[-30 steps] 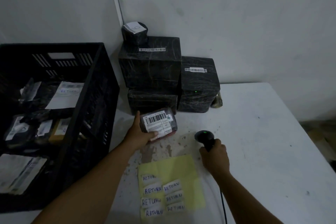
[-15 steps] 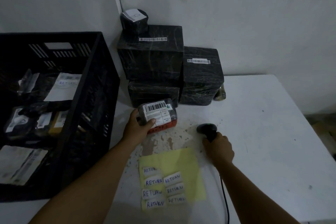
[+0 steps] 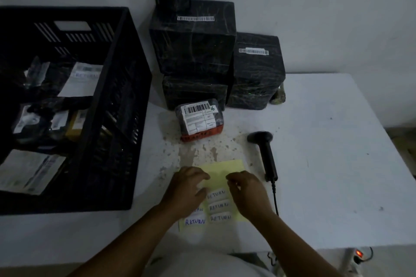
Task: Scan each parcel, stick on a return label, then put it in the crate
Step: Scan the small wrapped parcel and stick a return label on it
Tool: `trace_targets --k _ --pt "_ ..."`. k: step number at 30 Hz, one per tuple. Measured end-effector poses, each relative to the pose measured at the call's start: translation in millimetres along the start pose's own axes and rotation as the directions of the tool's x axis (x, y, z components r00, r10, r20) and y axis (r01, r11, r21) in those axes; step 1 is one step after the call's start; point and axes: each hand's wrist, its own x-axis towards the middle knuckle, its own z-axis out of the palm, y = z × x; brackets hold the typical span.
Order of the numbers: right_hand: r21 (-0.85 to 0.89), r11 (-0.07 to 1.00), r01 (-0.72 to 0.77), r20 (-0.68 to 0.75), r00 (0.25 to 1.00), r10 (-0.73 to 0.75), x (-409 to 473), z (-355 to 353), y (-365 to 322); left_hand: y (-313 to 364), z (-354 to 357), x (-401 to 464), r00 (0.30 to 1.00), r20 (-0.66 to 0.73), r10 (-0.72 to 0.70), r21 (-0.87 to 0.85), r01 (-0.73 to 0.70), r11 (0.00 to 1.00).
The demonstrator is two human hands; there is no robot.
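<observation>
- White desk (image 3: 326,175) fills most of the frame, with a patch of brownish stains in the middle.
- Big black crate (image 3: 117,105) takes up the left side, with several labelled parcels already lying inside it.
- Stack of black wrapped boxes (image 3: 193,45) sits top centre against the wall, barcode strips on two of them.
- Yellow sheet (image 3: 221,173) at lower centre carries the handwritten RETURN labels (image 3: 217,194).
- Left hand (image 3: 188,189) rests on the sheet's left edge, fingers loosely spread, covering some labels, gripping nothing I can see.
- Right hand (image 3: 246,190) is over the sheet's right side, fingers curled down toward the labels; can't tell if it's pinching one.
- Small parcel (image 3: 200,120) with a barcode label lies on the desk just in front of the stack, nobody touching it.
- Black scanner (image 3: 265,155) lies on the desk right of the sheet, cable trailing down.
</observation>
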Motion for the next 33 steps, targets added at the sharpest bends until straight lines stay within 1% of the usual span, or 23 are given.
trace_targets --k 2,5,8,12,17,21,24,33 --pt "-0.042 0.999 0.011 0.069 0.998 -0.008 -5 11 1 -1 9 -6 0.998 0.056 -0.022 0.065 0.018 0.998" --pt "-0.112 0.993 0.04 0.117 0.993 -0.027 -8 21 4 -2 18 -8 0.99 0.116 -0.079 0.17 0.059 0.984" --pt "-0.165 0.985 0.044 0.114 0.993 -0.026 -4 26 3 -4 20 -4 0.99 0.117 -0.08 0.239 0.05 0.97" --pt "-0.193 0.98 0.04 0.085 0.996 -0.024 8 29 -2 -10 16 5 0.994 0.102 -0.046 0.317 0.011 0.949" --pt "-0.287 0.953 0.094 0.111 0.992 -0.065 18 30 -8 -10 17 7 0.993 0.098 -0.062 0.31 0.029 0.95" --pt "-0.295 0.948 0.119 0.144 0.986 -0.079 16 29 -7 -10 17 6 0.99 0.12 -0.07 0.327 0.027 0.945" --pt "-0.273 0.955 0.115 0.14 0.987 -0.078 12 29 -6 -12 15 7 0.99 0.126 -0.059 0.325 0.015 0.946" --pt "-0.279 0.949 0.148 0.138 0.984 -0.113 -4 25 -4 -13 16 4 0.996 0.084 -0.026 0.305 -0.001 0.952"
